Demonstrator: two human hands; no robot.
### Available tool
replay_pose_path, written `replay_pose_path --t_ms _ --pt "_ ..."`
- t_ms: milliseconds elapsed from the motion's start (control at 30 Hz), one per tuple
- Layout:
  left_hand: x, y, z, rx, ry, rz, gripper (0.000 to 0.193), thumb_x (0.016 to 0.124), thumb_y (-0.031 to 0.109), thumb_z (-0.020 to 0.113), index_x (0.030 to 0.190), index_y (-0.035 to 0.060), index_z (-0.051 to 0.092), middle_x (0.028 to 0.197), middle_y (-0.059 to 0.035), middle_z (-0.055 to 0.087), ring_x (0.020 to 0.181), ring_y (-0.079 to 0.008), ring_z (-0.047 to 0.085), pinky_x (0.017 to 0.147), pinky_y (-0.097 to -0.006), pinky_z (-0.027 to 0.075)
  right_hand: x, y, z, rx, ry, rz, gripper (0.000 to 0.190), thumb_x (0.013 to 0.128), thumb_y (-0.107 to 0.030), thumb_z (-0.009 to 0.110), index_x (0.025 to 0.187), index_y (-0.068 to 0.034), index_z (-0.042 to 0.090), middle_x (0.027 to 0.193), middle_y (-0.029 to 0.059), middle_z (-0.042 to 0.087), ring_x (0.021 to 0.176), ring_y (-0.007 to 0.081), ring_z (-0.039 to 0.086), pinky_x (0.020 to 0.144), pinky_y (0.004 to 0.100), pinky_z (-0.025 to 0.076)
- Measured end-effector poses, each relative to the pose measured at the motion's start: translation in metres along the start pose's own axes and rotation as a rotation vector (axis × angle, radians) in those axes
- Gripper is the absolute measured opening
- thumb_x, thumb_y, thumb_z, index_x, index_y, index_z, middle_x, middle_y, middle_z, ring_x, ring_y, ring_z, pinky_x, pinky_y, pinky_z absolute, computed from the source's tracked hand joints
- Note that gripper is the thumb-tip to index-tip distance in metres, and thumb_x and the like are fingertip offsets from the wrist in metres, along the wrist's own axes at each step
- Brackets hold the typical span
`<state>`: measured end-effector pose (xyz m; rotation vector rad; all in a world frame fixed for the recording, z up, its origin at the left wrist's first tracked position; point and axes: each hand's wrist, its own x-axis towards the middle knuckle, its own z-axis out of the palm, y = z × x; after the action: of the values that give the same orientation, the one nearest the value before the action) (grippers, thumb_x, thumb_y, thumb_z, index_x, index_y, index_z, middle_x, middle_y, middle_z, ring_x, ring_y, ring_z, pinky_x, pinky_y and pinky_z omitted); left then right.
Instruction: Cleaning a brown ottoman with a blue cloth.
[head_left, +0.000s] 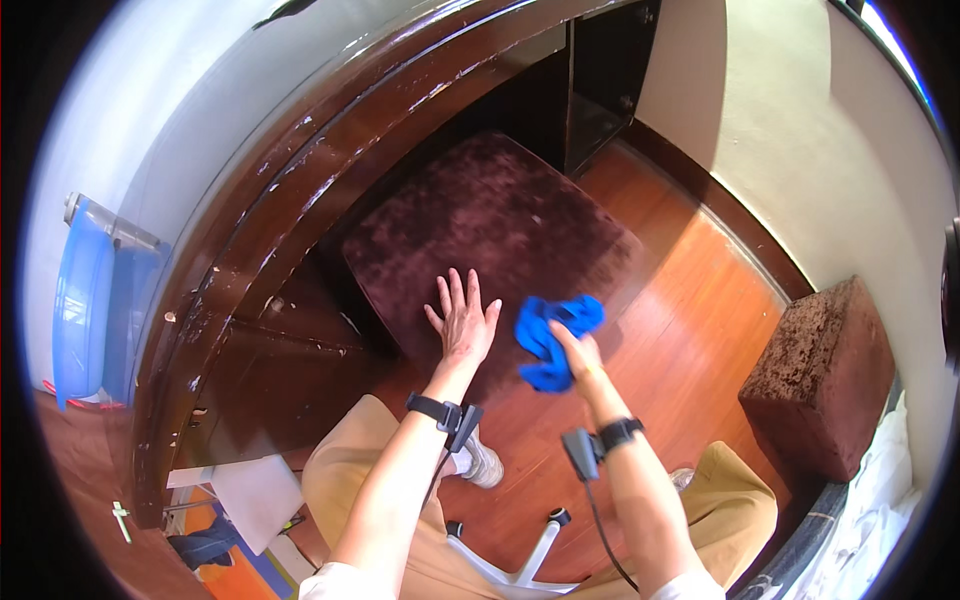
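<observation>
A large dark brown velvety ottoman (480, 217) stands on the wooden floor in front of me. My left hand (463, 319) is over its near part, fingers spread and holding nothing; whether the palm touches the fabric I cannot tell. To the right of it, my right hand (577, 349) grips a crumpled blue cloth (544, 341) near the ottoman's near right edge. The cloth's lower folds hang loose, and my right fingers are partly hidden by it. Both wrists wear black straps with small cabled devices.
A smaller brown cube stool (821, 375) stands by the wall at the right, beside white fabric (874, 502). Worn dark wooden furniture (247, 300) curves along the left. A white chair base with casters (525, 562) is below me, between my legs. A blue translucent plastic item (82, 307) hangs at the far left.
</observation>
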<state>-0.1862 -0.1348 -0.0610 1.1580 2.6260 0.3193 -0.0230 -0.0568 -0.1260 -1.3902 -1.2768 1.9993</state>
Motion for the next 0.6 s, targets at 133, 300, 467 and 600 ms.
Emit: replay_pose_path --t_ms 133,300,467,600 --pt "0.002 -0.001 0.0 0.005 -0.015 0.013 0.06 0.089 0.042 0.042 0.139 0.0141 0.023 0.147 -0.0151 0.01 0.135 -0.0336 0.005 0.101 -0.0625 0.008 0.03 -0.022 0.057 0.299 -0.142 0.066 0.051 0.076 -0.034 0.066 0.113 -0.001 0.055 0.106 0.0101 0.06 0.094 0.0184 0.057 0.084 0.0292 0.044" --pt "0.009 -0.036 0.008 0.133 0.108 0.099 0.089 0.078 0.046 0.059 0.14 0.0057 0.011 0.147 -0.0166 0.007 0.136 -0.0319 0.004 0.101 -0.0623 0.009 0.024 0.003 0.055 0.289 -0.088 0.058 0.051 0.076 -0.032 0.067 0.114 0.0 0.055 0.106 0.0091 0.059 0.092 0.0168 0.056 0.083 0.0296 0.044" --pt "0.016 -0.04 0.026 0.285 0.163 0.042 0.088 0.075 0.035 0.065 0.141 0.0103 0.012 0.148 -0.0118 0.006 0.136 -0.0289 0.004 0.102 -0.0602 0.009 0.011 0.037 0.012 0.412 0.152 0.164 0.048 0.077 -0.033 0.066 0.113 -0.003 0.055 0.096 0.0055 0.059 0.083 0.0152 0.056 0.075 0.0292 0.046" --pt "0.038 -0.039 0.035 0.327 0.243 -0.027 0.08 0.078 0.026 0.063 0.141 0.0167 0.014 0.148 -0.0076 0.008 0.136 -0.027 0.006 0.102 -0.0595 0.012 0.003 0.06 -0.019 0.333 0.24 0.157 0.047 0.077 -0.034 0.065 0.112 -0.004 0.054 0.089 0.006 0.058 0.075 0.0173 0.057 0.067 0.0309 0.049"
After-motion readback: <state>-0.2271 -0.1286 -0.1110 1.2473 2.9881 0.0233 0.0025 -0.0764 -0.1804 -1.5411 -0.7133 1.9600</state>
